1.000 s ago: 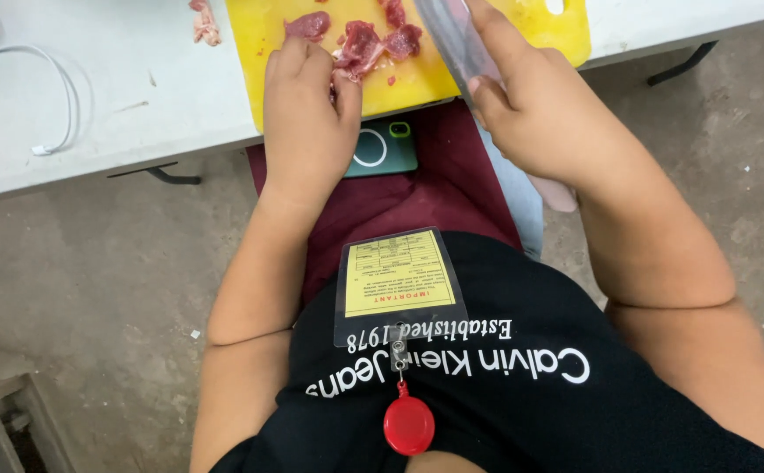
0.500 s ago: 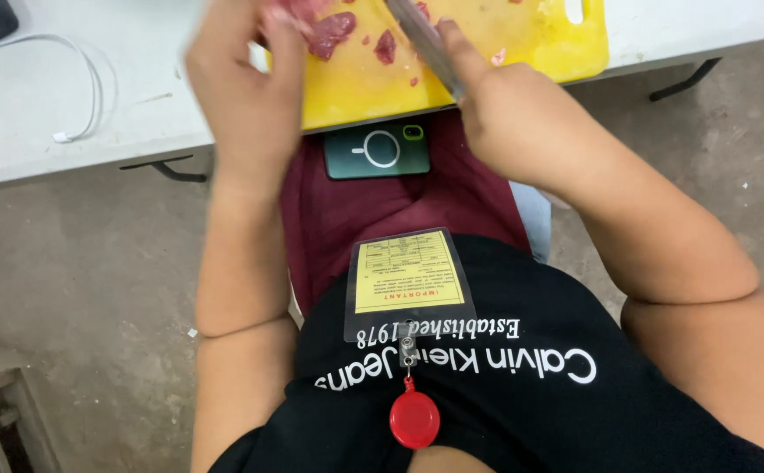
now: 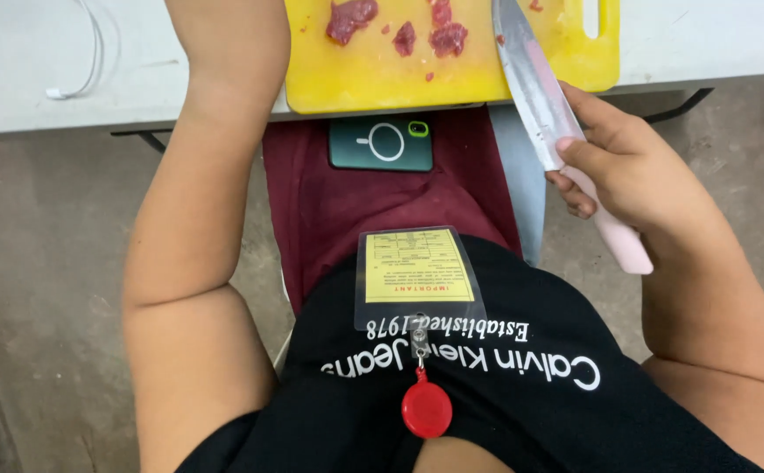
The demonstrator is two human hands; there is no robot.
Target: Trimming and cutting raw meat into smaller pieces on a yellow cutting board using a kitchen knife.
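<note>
Head view, looking down the torso to the worktop [image 3: 715, 44] edge.

A knife [image 3: 544, 114] is held in the right hand [image 3: 636, 175]. The fingers are clamped round its pale pink handle, which juts out below the hand, and the forefinger is laid along the back of the blade. The blade is angled up and to the left, its tip over the right part of a yellow cutting board [image 3: 382, 83]. Specks of meat are seen on the blade.

The board is set at the near edge of the white worktop, its handle slot at the right end. Several pieces of raw red meat [image 3: 351, 17] are scattered across its upper part, well apart from the knife tip.

The left hand is out of frame; only the forearm is seen, reaching up past the left edge of the board. Its state cannot be told.

A dark green phone [image 3: 380, 144] is lying on the dark red cloth over the lap, just below the board. A clear badge holder with a yellow card [image 3: 417, 276] and a red round reel [image 3: 426, 409] are hung on the black shirt. A white cable [image 3: 93, 52] is lying on the worktop at the left.
</note>
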